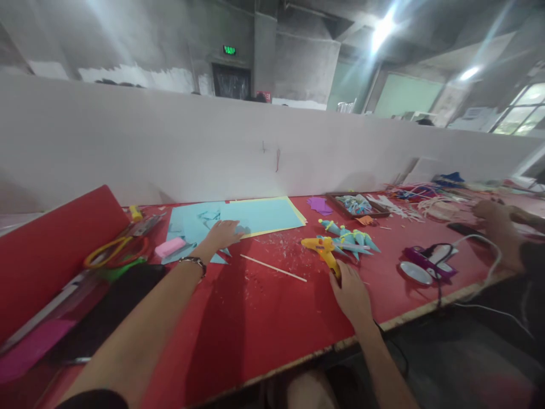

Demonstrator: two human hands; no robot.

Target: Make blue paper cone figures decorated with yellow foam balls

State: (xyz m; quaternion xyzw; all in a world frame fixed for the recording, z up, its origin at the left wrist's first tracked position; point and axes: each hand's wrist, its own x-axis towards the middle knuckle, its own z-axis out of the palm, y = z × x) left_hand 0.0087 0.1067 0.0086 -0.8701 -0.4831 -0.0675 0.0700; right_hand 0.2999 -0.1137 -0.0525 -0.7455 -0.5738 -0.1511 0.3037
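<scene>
My right hand (352,292) is wrapped round the handle of a yellow hot glue gun (318,244), whose nozzle points left; a clear glue stick sticks out of its back. Just behind the gun lie several light-blue paper cones (361,238) with yellow trim. My left hand (222,236) is palm down over light-blue paper sheets (268,215), its fingers stretched out near small cut blue paper pieces (209,216). Whether the fingertips touch a piece is not clear. A thin pale wooden stick (272,267) lies on the red tabletop between my hands.
At left are scissors (108,253), a pink eraser (169,247) and a black pouch (123,295). Purple paper (319,205) and a tray (357,205) of small pieces lie at the back. Right are a purple power strip (430,264) with cords and another person's arm (498,227).
</scene>
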